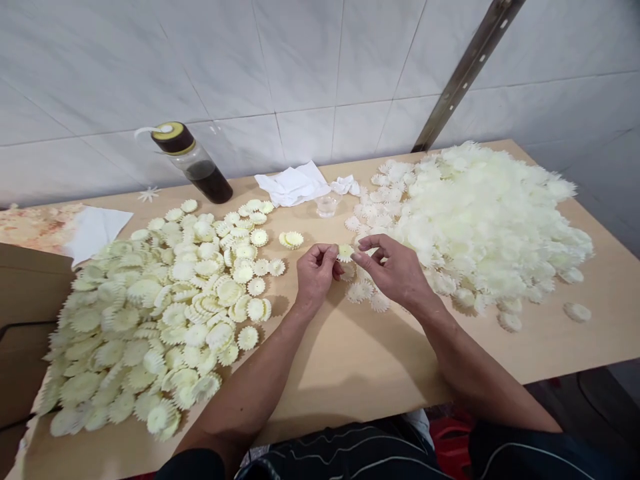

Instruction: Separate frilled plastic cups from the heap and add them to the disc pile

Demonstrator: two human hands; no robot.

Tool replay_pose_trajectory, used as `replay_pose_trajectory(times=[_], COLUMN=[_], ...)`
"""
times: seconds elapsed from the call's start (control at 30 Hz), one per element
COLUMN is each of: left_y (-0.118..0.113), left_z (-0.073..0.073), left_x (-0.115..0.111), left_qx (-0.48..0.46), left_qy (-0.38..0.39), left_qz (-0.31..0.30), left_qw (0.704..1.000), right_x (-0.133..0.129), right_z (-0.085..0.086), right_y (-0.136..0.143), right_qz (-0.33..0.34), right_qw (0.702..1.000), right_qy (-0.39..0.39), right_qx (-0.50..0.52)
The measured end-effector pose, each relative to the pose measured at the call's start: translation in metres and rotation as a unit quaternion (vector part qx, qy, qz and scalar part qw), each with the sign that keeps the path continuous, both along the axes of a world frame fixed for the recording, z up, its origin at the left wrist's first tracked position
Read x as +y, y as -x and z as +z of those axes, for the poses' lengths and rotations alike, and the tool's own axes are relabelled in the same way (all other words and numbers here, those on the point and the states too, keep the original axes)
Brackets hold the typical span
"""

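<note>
My left hand (316,272) is closed, thumb and forefinger pinching the edge of a small pale yellow-green disc (345,253) with a toothed rim. On the disc's other side is my right hand (389,267), its thumb and forefinger apart near the disc's right edge; whether they touch it is too small to tell. A large heap of similar toothed discs (175,307) spreads over the table's left side. At the right lies a big pile of pale, feathery pieces (490,220). Whitish toothed pieces (361,291) lie partly under my hands, and a pair of discs (291,239) sits just beyond my left hand.
A dark-lidded bottle (200,167) of dark liquid leans in view by the tiled wall (300,60). White tissues (295,185) and a small clear cup (327,205) are at the table's (350,380) back. A cardboard box (30,320) stands at the left edge.
</note>
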State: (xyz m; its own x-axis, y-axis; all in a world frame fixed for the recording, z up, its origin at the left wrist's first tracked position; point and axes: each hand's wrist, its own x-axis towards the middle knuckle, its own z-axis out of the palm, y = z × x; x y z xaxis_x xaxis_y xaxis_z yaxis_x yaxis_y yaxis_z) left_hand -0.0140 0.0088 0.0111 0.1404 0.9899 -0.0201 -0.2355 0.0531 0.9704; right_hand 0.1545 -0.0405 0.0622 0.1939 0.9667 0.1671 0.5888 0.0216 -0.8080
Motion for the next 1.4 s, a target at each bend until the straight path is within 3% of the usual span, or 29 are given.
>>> replay_pose_trajectory(times=[0.17, 0.43, 0.8, 1.1, 1.2, 1.33, 1.4], left_y=[-0.003, -0.002, -0.003, -0.003, -0.004, -0.004, -0.003], left_z=[0.004, 0.001, 0.002, -0.002, -0.003, -0.002, -0.001], left_x=[-0.006, -0.007, -0.005, -0.002, -0.002, -0.001, -0.001], left_qx=[0.031, 0.034, 0.026, -0.020, -0.030, -0.032, -0.028], left_qy=[-0.028, -0.046, -0.027, 0.015, 0.028, 0.035, 0.034], left_qz=[-0.008, -0.021, -0.046, -0.082, -0.077, -0.051, -0.038], left_qw=[0.999, 0.998, 0.998, 0.996, 0.996, 0.998, 0.998], right_x=[0.007, 0.007, 0.006, 0.007, 0.007, 0.005, 0.004], right_z=[-0.011, -0.011, -0.012, -0.011, -0.014, -0.015, -0.016], right_y=[0.003, 0.005, 0.000, -0.001, 0.000, 0.004, 0.006], right_qz=[0.001, -0.002, 0.040, 0.061, 0.029, -0.052, -0.048], right_qw=[0.999, 1.000, 0.997, 0.995, 0.999, 0.993, 0.986], right_qy=[0.040, 0.025, 0.040, 0.072, 0.029, -0.103, -0.154], right_qx=[0.034, 0.017, -0.049, -0.019, -0.012, -0.027, -0.047])
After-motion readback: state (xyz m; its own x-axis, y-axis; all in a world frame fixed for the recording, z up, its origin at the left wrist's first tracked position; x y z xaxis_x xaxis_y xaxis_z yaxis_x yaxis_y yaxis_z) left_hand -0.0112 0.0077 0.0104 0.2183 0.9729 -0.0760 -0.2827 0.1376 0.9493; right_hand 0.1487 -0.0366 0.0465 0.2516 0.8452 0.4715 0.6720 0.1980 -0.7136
